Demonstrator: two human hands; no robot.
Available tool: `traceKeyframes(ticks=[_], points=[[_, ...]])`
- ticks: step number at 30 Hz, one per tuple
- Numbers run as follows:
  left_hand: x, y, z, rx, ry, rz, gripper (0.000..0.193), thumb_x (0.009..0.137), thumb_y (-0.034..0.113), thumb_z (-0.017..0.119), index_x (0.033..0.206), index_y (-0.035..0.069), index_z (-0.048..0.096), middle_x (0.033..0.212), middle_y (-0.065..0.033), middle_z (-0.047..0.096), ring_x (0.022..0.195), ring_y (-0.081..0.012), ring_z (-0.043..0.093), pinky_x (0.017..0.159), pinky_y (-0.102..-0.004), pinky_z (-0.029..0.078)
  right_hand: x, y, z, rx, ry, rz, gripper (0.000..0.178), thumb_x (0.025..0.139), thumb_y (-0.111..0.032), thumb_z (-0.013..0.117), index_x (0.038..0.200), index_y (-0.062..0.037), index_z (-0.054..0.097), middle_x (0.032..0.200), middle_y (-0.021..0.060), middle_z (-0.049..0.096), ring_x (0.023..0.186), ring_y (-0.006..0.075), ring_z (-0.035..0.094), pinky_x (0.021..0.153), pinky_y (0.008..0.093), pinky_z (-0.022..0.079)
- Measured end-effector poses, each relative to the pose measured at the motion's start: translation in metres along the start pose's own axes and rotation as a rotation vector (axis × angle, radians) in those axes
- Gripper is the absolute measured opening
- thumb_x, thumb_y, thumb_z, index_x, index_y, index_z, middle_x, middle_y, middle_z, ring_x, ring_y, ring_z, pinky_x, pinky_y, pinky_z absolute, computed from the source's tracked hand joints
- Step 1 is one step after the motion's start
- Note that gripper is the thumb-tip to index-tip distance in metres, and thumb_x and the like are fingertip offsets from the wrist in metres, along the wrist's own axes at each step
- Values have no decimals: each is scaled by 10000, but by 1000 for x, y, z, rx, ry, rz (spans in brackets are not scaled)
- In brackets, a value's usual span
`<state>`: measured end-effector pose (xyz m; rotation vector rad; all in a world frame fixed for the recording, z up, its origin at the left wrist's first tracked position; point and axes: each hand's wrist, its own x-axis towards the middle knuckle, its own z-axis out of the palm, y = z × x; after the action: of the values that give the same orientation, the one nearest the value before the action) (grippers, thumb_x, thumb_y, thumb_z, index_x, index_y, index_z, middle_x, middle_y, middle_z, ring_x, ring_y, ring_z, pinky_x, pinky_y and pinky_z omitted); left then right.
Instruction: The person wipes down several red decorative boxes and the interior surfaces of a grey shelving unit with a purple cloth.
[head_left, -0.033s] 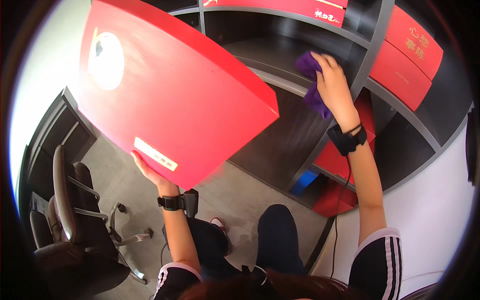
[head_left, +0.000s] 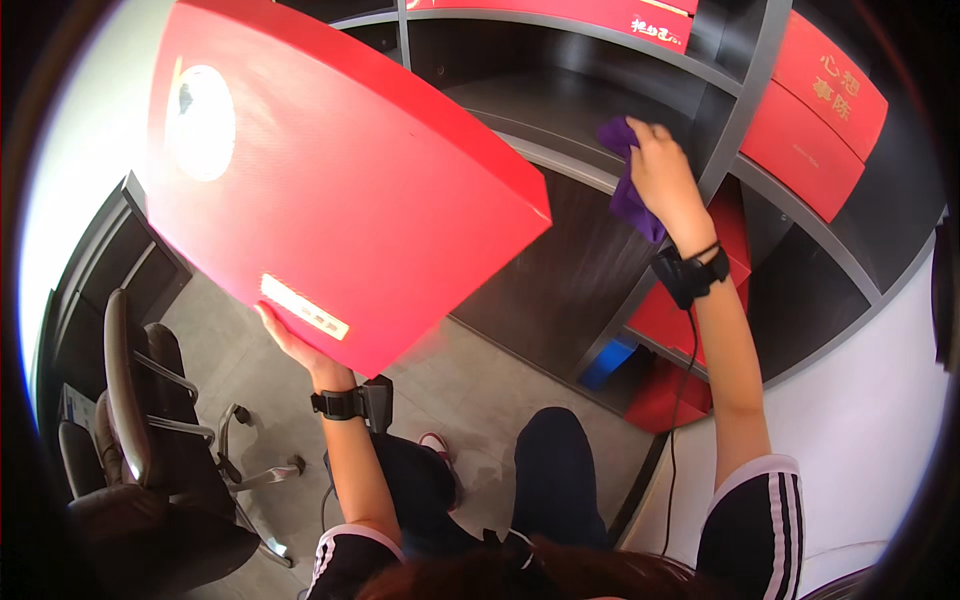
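Note:
A large red box [head_left: 330, 190] with a pale round patch and a small gold label is held up at the left by my left hand [head_left: 295, 340]. That hand's fingers grip the box's lower edge, and part of them is hidden behind it. My right hand [head_left: 665, 180] is closed on a purple cloth [head_left: 630, 200], which hangs from both sides of the fingers. Cloth and hand are in front of a dark shelf compartment [head_left: 540, 85], near its front edge and the upright divider.
Red boxes [head_left: 815, 120] stand in the right compartment, with another red box [head_left: 600, 15] on the upper shelf. More red boxes [head_left: 670, 325] and a blue item [head_left: 607, 362] fill lower compartments. An office chair [head_left: 130, 400] stands at left on the grey floor [head_left: 430, 370].
The red box has shifted slightly left with my left hand. My right hand and the purple cloth have moved a little down, toward me.

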<state>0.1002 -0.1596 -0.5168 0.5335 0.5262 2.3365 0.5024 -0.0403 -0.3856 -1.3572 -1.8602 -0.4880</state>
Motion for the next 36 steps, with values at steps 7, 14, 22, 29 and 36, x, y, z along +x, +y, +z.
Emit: traceKeyframes(ticks=[7,14,22,29,36], points=[[16,16,-12,-120,-27,62,614,961,523,447,1403,99,391,1342,-60,474,1204,-210,480,981,-367,433,54,-35,86,24,-42,-58,303,832,-117,520,1094,20,587,1021,291,605,923,479,611,840,529,506],[28,28,-24,-146,30,13,662,950,551,431,1446,117,369,1471,-94,401,1304,-308,421,1093,-481,348,133,-104,168,53,-355,46,387,852,-194,537,1184,-4,595,1248,261,533,1157,451,529,968,563,431],[24,28,-22,-79,90,42,674,955,551,430,1451,99,360,1448,-93,421,1277,-302,442,1075,-447,376,160,-138,222,90,-304,0,378,836,-146,575,1183,4,597,1228,242,548,1158,415,534,1002,579,396],[24,31,-13,-123,92,-26,679,937,558,458,1448,120,363,1463,-83,403,1297,-301,424,1078,-473,361,140,-115,210,109,-229,-133,281,829,-127,564,1068,12,617,1114,234,604,1054,391,601,860,511,513],[27,27,-19,-58,65,76,666,951,540,444,1451,111,344,1443,-103,418,1283,-303,438,1062,-475,377,61,-76,101,-51,10,-67,209,870,-118,490,1001,4,597,967,238,636,916,406,635,801,476,527]])
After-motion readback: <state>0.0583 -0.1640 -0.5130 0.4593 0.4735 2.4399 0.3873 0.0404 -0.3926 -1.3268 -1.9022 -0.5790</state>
